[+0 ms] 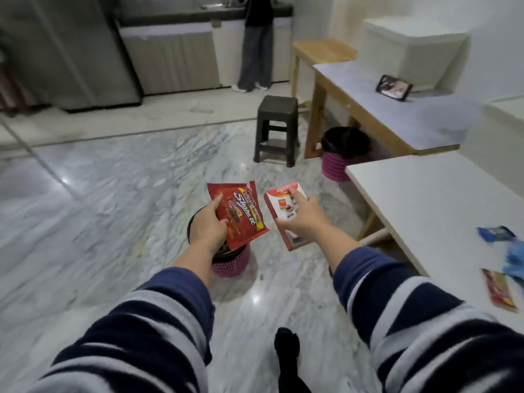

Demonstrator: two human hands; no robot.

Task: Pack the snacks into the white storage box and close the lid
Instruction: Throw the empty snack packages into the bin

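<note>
Item: left hand [208, 226] grips red snack pouch [241, 215]; right hand [302, 219] grips white-and-red snack carton [279, 211], both held over marble floor. White storage box [411, 52], lid on, stands well apart on far table [411, 120]. Handling: keep both grips firm in transit; lid probably needs a freed hand.

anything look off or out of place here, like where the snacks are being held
Yes. The left hand holds the red snack pouches right above a pink waste bin on the floor, an odd spot for food meant for packing. The right hand grips the red and white box beside it. The white storage box sits far off, lid on.
</note>
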